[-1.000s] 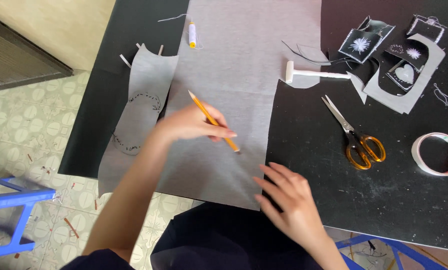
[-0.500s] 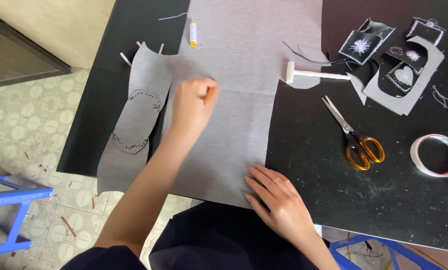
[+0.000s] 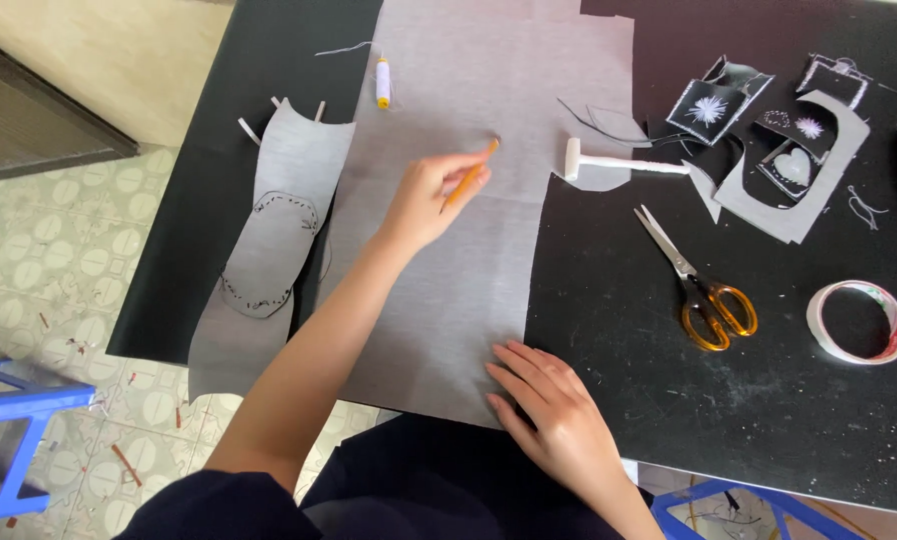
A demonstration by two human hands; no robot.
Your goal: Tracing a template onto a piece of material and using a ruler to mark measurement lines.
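Since a second ago the left hand [image 3: 431, 198], gripping the orange pencil [image 3: 471, 173], has travelled up the large grey fabric panel [image 3: 474, 120] lying on the black table [image 3: 669, 400], while the right hand [image 3: 549, 410], flat and holding nothing, has stayed pressing the panel's near edge.

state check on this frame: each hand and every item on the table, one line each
left hand: gripping an orange pencil, tip on the cloth
right hand: flat, pressing the cloth's near edge
grey cloth: spread flat, overhanging the black table
marked grey piece: flat, dotted outline drawn
scissors: shut, lying flat
tape roll: lying flat
small white mallet: on its side
thread spool: on its side
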